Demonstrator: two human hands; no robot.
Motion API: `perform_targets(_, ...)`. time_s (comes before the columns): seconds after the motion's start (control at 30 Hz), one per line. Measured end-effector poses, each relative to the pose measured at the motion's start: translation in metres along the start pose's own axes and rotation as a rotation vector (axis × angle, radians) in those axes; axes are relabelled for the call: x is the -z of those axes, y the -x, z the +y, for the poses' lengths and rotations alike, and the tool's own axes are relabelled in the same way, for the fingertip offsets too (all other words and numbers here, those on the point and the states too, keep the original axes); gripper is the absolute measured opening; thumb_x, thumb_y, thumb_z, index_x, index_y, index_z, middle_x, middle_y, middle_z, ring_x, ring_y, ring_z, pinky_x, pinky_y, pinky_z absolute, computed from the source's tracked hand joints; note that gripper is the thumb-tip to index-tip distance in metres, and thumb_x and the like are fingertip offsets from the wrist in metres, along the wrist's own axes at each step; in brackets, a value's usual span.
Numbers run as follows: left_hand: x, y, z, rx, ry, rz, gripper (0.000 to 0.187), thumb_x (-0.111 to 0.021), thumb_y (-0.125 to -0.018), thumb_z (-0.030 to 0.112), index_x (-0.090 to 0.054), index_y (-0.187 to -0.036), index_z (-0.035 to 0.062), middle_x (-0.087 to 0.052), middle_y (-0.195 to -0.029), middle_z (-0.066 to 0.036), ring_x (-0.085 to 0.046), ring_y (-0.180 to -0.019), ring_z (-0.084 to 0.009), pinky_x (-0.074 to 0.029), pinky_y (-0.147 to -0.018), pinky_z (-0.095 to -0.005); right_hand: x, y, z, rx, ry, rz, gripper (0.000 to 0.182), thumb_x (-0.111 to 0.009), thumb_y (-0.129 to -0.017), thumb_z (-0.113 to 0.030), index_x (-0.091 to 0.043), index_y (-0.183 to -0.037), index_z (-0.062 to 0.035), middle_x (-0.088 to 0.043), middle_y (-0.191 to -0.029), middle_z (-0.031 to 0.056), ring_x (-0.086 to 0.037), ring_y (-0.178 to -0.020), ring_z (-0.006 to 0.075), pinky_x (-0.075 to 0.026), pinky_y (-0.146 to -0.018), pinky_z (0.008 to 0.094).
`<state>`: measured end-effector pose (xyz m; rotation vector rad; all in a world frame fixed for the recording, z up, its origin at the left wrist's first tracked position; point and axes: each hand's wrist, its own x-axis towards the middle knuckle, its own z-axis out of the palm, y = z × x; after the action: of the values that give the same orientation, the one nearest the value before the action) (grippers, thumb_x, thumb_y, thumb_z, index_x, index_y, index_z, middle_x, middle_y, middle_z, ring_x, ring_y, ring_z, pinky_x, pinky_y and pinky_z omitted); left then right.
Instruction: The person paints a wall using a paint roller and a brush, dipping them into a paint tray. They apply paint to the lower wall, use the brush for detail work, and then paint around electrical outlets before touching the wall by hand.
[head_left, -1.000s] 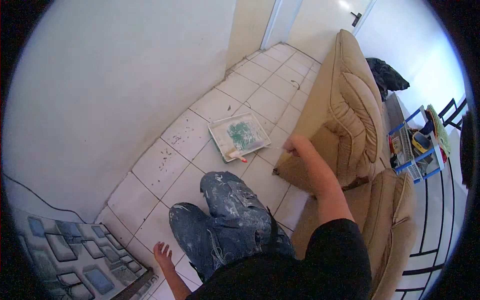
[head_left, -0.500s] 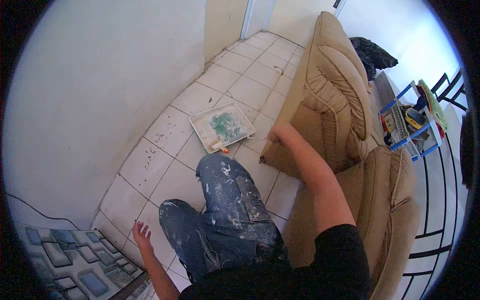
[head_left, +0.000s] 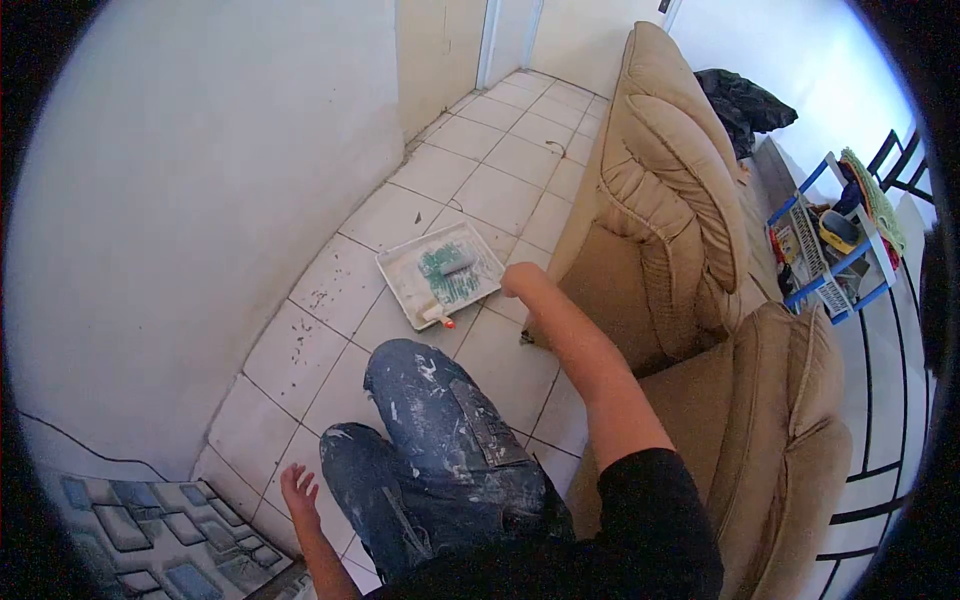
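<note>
At mid-frame, the right hand (head_left: 518, 280) grips a paint roller (head_left: 458, 266) resting in the paint tray (head_left: 400, 275).
Left hand (head_left: 298, 493), lower left, spreads empty over the tiled floor (head_left: 500, 195).

The right arm stretches forward and down, its right hand (head_left: 517, 279) curled closed at the far end, knuckles up. The left hand (head_left: 299, 489) hangs low beside the bent knees, fingers spread open, palm facing down.
</note>
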<state>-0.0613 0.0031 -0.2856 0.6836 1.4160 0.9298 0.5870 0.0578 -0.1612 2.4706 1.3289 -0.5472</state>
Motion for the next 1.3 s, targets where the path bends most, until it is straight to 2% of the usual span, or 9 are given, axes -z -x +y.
perform_targets(0.17, 0.020, 0.005, -0.008, 0.059, -0.023, 0.050, 0.046, -0.052, -0.090, 0.050, -0.053, -0.123, 0.0189, -0.056, -0.121, -0.002, -0.055, -0.107, -0.0224, -0.040, -0.087, -0.0419, 0.049, -0.023, -0.014, 0.005, 0.070, -0.053, 0.029, -0.067, -0.075, -0.016, -0.072, -0.103, -0.0083, -0.068, -0.109, 0.0155, -0.066, -0.101, 0.0314, -0.054, -0.083, 0.0435)
perform_targets(0.3, 0.017, 0.002, -0.009, 0.095, -0.032, 0.068, 0.044, -0.052, -0.090, 0.047, -0.054, -0.125, 0.0193, -0.055, -0.125, -0.002, -0.056, -0.108, -0.0230, -0.042, -0.085, -0.0413, 0.080, -0.012, -0.015, 0.029, -0.018, -0.022, 0.019, -0.059, -0.074, -0.013, -0.072, -0.084, -0.0037, -0.071, -0.084, 0.0155, -0.069, -0.075, 0.0287, -0.053, -0.069, 0.0423)
perform_targets(0.47, -0.008, -0.016, -0.010, 0.046, -0.058, 0.022, 0.043, -0.057, -0.087, 0.047, -0.054, -0.120, 0.0197, -0.057, -0.115, -0.001, -0.057, -0.101, -0.0203, -0.041, -0.080, -0.0373, 0.092, -0.045, -0.021, -0.058, 0.074, -0.214, 0.017, -0.059, -0.076, -0.014, -0.071, -0.080, -0.0046, -0.069, -0.074, 0.0121, -0.066, -0.066, 0.0257, -0.052, -0.064, 0.0423)
perform_targets(0.8, -0.073, -0.015, 0.006, 0.000, -0.003, 0.042, 0.027, -0.060, -0.091, 0.034, -0.056, -0.107, 0.0131, -0.061, -0.098, -0.003, -0.060, -0.086, -0.0165, -0.046, -0.072, -0.0294, 0.096, -0.138, -0.009, 0.179, 0.277, -0.370, 0.019, -0.062, -0.077, -0.024, -0.068, -0.085, -0.0087, -0.065, -0.073, 0.0116, -0.058, -0.064, 0.0224, -0.048, -0.062, 0.0420)
perform_targets(0.9, -0.049, -0.042, -0.044, -0.063, 0.082, 0.027, 0.023, -0.059, -0.092, 0.027, -0.056, -0.106, 0.0094, -0.061, -0.091, -0.003, -0.061, -0.083, -0.0166, -0.050, -0.073, -0.0284, 0.076, -0.168, -0.002, 0.236, 0.304, -0.332, 0.022, -0.059, -0.079, -0.021, -0.067, -0.098, -0.0148, -0.066, -0.081, 0.0105, -0.060, -0.067, 0.0219, -0.049, -0.064, 0.0418)
perform_targets(1.0, -0.041, -0.045, -0.051, -0.143, 0.190, -0.017, 0.023, -0.060, -0.092, 0.026, -0.056, -0.104, 0.0074, -0.062, -0.091, -0.004, -0.062, -0.080, -0.0174, -0.053, -0.075, -0.0323, 0.092, -0.156, -0.020, 0.036, 0.268, -0.394, 0.042, -0.058, -0.079, -0.017, -0.062, -0.120, -0.0281, -0.069, -0.094, 0.0095, -0.063, -0.075, 0.0219, -0.051, -0.068, 0.0413)
perform_targets(1.07, -0.043, -0.042, -0.049, -0.114, 0.176, 0.022, 0.029, -0.061, -0.091, 0.033, -0.057, -0.106, 0.0080, -0.062, -0.092, -0.004, -0.062, -0.080, -0.0180, -0.048, -0.069, -0.0303, 0.098, -0.151, -0.009, 0.173, 0.263, -0.372, 0.056, -0.058, -0.079, -0.015, -0.056, -0.130, -0.0376, -0.070, -0.101, 0.0091, -0.064, -0.079, 0.0211, -0.052, -0.071, 0.0407)
perform_targets(1.17, -0.064, -0.043, -0.027, -0.008, 0.135, 0.102, 0.031, -0.061, -0.090, 0.036, -0.057, -0.105, 0.0093, -0.062, -0.091, -0.003, -0.062, -0.078, -0.0174, -0.046, -0.064, -0.0278, 0.096, -0.154, 0.000, 0.262, 0.399, -0.286, 0.061, -0.058, -0.081, -0.016, -0.050, -0.136, -0.0412, -0.069, -0.105, 0.0094, -0.063, -0.082, 0.0198, -0.052, -0.072, 0.0418)
perform_targets(1.3, -0.067, -0.049, -0.031, 0.055, 0.088, 0.088, 0.026, -0.061, -0.090, 0.032, -0.058, -0.106, 0.0115, -0.063, -0.092, -0.003, -0.060, -0.083, -0.0147, -0.044, -0.068, -0.0244, 0.117, -0.167, 0.001, 0.073, 0.376, -0.555, 0.054, -0.054, -0.087, -0.020, -0.049, -0.137, -0.0371, -0.067, -0.101, 0.0109, -0.061, -0.082, 0.0206, -0.051, -0.073, 0.0429)
